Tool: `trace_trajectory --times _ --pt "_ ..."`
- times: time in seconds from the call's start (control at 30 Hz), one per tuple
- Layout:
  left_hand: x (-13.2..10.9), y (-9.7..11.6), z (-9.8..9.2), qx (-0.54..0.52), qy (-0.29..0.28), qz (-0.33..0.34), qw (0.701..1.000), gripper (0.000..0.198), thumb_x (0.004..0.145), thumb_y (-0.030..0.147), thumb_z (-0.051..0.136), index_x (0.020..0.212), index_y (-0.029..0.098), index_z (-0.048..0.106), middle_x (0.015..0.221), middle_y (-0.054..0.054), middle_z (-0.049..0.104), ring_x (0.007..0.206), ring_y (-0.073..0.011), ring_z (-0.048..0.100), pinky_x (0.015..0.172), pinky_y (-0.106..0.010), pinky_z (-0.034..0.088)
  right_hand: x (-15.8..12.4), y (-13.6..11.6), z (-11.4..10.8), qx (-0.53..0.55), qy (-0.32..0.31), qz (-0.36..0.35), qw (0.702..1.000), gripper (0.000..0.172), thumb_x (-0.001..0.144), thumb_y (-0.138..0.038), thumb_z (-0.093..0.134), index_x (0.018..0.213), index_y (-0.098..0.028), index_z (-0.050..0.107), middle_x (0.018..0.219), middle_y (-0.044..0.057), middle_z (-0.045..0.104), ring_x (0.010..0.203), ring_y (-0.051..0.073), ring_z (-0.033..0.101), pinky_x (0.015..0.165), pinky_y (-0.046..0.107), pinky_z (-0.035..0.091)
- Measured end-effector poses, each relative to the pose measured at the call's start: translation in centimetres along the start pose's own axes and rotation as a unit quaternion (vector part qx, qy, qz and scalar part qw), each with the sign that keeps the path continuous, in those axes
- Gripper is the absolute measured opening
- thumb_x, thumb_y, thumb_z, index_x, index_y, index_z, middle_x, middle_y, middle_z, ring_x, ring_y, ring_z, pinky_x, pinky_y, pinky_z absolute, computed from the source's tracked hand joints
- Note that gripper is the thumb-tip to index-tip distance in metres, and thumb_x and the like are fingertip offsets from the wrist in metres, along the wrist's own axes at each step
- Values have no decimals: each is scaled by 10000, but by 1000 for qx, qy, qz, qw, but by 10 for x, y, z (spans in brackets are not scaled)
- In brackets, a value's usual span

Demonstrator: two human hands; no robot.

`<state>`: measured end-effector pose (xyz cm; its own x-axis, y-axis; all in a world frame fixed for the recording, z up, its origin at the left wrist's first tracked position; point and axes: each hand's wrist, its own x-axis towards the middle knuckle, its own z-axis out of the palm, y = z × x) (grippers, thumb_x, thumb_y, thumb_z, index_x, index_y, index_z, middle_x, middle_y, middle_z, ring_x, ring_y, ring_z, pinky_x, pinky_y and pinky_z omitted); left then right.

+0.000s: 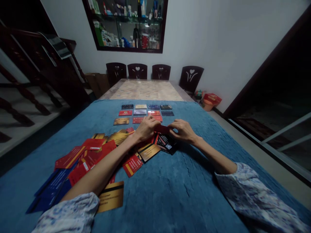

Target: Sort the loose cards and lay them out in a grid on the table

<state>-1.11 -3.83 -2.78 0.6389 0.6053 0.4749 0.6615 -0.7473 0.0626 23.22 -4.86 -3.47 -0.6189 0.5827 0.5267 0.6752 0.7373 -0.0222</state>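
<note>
Between my two hands is a dark red card [162, 129], held by its ends just above the loose pile. My left hand [146, 128] is closed at the card's left end, and the fingers of my right hand [181, 130] pinch its right end. Beneath them lie black cards [167, 144] and a gold card [148, 152]. Under and beside my left forearm spread red cards [91, 157], blue cards [54, 186] and another gold card [111, 196]. Beyond my hands, small stacks of cards stand in rows, among them a gold stack [121, 121] and a black stack [127, 106].
A blue cloth [194, 187] covers the near part of the table, with bare marble tabletop [145, 89] past it. Dark wooden chairs [161, 72] stand along the far end. A stair railing [31, 87] is on the left, and a red bag [212, 98] sits on the right.
</note>
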Motion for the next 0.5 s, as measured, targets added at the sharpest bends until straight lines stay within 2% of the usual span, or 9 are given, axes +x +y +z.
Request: trace_trajectory --times 0.27,0.5 --pt "-1 1 -1 -64 -6 -21 998 299 836 61 514 1045 171 697 975 -99 733 994 -265 534 867 -416 460 -1 2 3 54 -46 45 996 280 795 -173 596 1055 -197 698 917 79 731 847 219 613 775 337 427" --pt "0 -3 2 -89 -1 -30 996 246 853 81 514 993 169 696 948 -95 740 951 -255 540 877 -421 459 -3 5 7 93 -70 87 989 271 770 -191 609 1032 -202 676 857 50 699 762 188 598 725 305 425"
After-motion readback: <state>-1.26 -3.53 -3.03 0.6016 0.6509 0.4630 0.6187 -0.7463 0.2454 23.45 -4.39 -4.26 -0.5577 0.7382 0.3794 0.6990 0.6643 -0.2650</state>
